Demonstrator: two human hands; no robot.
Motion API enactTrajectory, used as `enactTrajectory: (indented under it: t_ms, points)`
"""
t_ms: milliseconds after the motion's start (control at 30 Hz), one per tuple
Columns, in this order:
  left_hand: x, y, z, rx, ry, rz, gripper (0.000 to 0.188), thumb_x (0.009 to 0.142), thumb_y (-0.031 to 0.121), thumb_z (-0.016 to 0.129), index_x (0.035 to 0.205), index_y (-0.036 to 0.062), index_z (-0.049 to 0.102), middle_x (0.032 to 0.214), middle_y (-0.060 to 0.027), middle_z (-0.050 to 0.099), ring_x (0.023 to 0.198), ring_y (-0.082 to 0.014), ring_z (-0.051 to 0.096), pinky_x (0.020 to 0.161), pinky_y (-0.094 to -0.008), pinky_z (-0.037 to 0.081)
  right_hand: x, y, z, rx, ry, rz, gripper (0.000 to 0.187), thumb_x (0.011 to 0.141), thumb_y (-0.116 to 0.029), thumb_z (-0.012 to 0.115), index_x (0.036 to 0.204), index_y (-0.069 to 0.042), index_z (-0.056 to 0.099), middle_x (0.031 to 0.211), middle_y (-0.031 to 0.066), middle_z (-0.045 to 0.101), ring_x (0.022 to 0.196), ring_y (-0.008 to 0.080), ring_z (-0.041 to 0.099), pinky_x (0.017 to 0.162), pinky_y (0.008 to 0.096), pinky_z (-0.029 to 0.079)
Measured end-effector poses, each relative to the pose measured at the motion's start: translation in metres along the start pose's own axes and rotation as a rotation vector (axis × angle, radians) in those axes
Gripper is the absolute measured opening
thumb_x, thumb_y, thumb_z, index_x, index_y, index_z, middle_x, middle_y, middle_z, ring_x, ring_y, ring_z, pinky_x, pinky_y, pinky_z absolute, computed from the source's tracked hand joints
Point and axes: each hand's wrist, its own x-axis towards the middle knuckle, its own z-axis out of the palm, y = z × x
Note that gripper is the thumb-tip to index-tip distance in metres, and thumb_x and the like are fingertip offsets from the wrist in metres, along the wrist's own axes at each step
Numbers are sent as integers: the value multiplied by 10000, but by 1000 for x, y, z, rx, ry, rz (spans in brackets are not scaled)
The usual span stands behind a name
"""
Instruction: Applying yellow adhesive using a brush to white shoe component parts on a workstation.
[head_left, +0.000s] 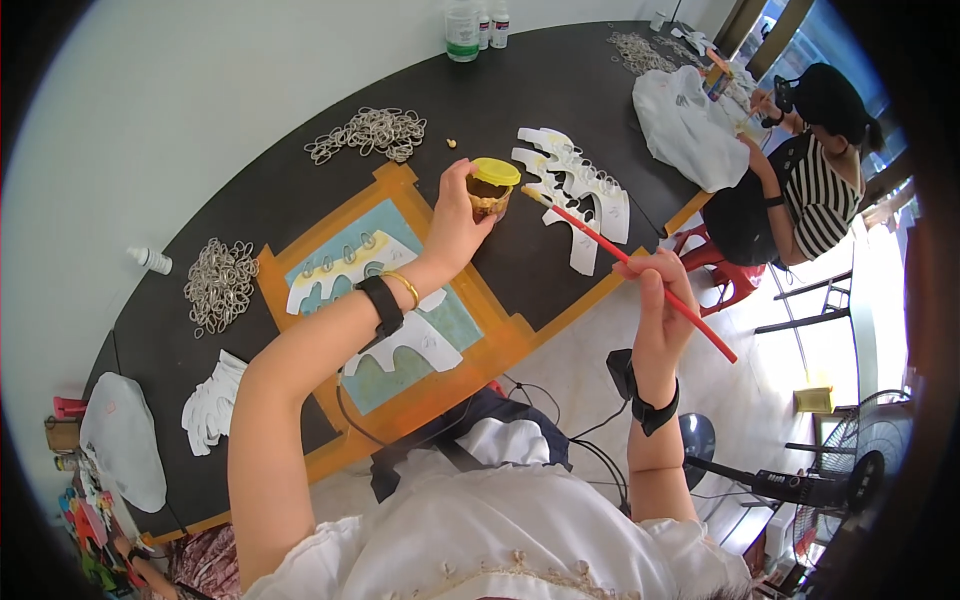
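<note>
White ruffled cloth of the person's own top (pixel 500 545) fills the lower edge, and both bare forearms rise from it toward the dark oval work table (pixel 300 190).

Stretched forward with the elbow nearly straight, the left hand (pixel 455 225) wraps thumb and fingers round a small round tub with a yellow rim and brown contents (pixel 492 187). It holds the tub upright above the table's near edge, probably so the contents stay level and within reach of the brush. A black wrist strap (pixel 382 307) and a thin gold bangle (pixel 403 287) sit on that forearm.

Bent upward at the elbow, the right hand (pixel 660 290) clenches a long red-handled brush (pixel 640 270) near its middle. The brush slants so that its pale tip (pixel 533 193) lies just beside the tub.

Below the left forearm, an orange-framed board with a pale blue centre (pixel 500 335) carries white scalloped cut-out pieces (pixel 395 350). More white cut-outs (pixel 585 195) lie beyond the tub, toward the table's right edge.
</note>
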Motion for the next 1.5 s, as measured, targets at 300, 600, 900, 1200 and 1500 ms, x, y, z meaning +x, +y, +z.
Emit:
enactTrajectory:
  t_ms: [300, 600, 900, 1200, 1500]
  points:
    - [2, 5, -9, -57, -29, -28, 782, 754, 59, 788, 1380, 53, 320, 1271, -200, 538, 1171, -361, 570, 975, -418, 476, 8, 9, 14, -1, -26, 10, 171, 984, -99, 517, 909, -9, 642, 816, 73, 696, 758, 171, 622, 1058, 442, 346]
    - [-4, -2, -10, -82, -51, -118, 659, 784, 37, 755, 1318, 54, 369, 1286, -206, 494, 1186, -408, 525, 959, -435, 470, 9, 8, 23, 6, -73, 26, 153, 974, -77, 524, 911, -15, 649, 840, 58, 704, 827, 195, 631, 1029, 408, 367]
    - [0, 4, -13, -52, -104, -2, 708, 806, 10, 727, 1410, 83, 364, 1334, -186, 486, 1242, -376, 502, 1020, -431, 448, 25, 9, 34, 92, 7, 150, 156, 957, -101, 558, 875, -32, 671, 763, 41, 675, 852, 198, 586, 844, 348, 418]
    - [-6, 2, -12, -163, -22, -140, 762, 767, 48, 778, 1397, 55, 350, 1260, -197, 541, 1178, -381, 563, 979, -416, 474, 51, -1, 59, -146, -99, -100, 150, 927, -127, 585, 821, -56, 664, 757, 35, 671, 868, 266, 584, 847, 387, 424]
    - [-5, 0, -11, -163, -62, -56, 668, 800, 31, 747, 1352, 77, 373, 1312, -195, 492, 1203, -392, 514, 1000, -428, 460, 53, 8, 57, -125, -56, -41, 163, 940, -108, 569, 824, -35, 657, 745, 39, 658, 868, 261, 580, 843, 372, 438]
